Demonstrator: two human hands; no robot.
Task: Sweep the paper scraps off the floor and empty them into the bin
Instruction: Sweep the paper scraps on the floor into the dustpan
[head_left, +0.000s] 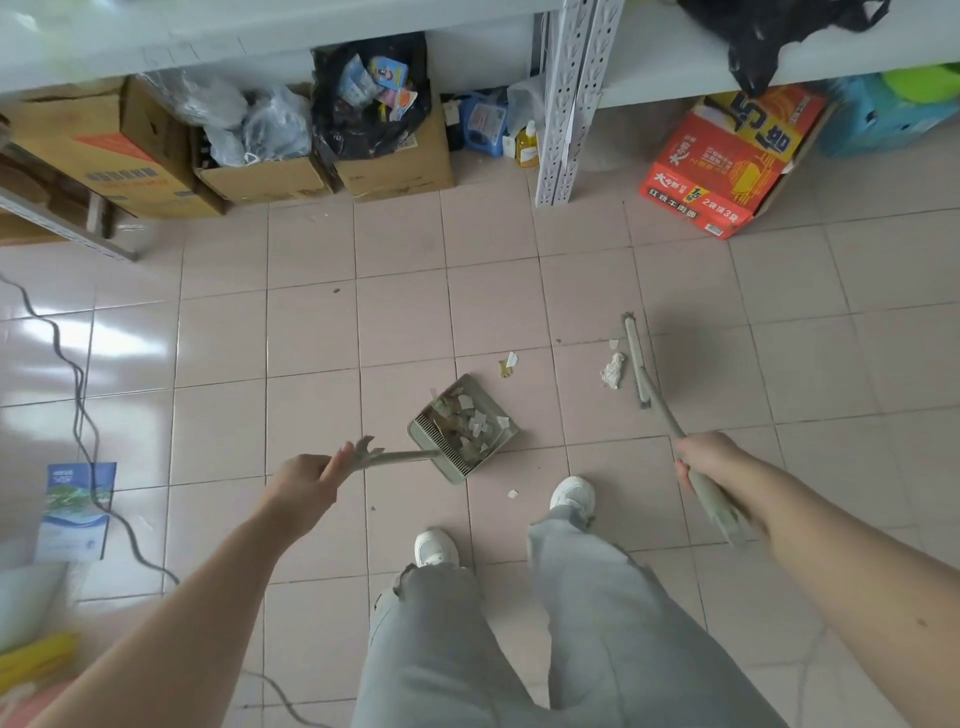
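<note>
Left hand: we see its grip wrapped around the long handle of the dustpan, at about 7 o'clock from the pan.
Right hand: its grip is clenched around the broom handle; the broom head rests on the floor at 2 o'clock from the pan.
Dustpan: sits on the pink tiled floor just ahead of our white shoes, already holding a heap of paper scraps.
Scraps on floor: a crumpled white wad just beside the broom head, a small torn piece at 1 o'clock from the pan, a tiny bit at 5 o'clock.
Bin: black-bagged, full of wrappers, under the shelf at 12 o'clock, well apart from the pan.
Writing: the red carton at 2 o'clock shows Chinese characters we cannot read surely; the blue booklet at 9 o'clock is too blurred.
</note>
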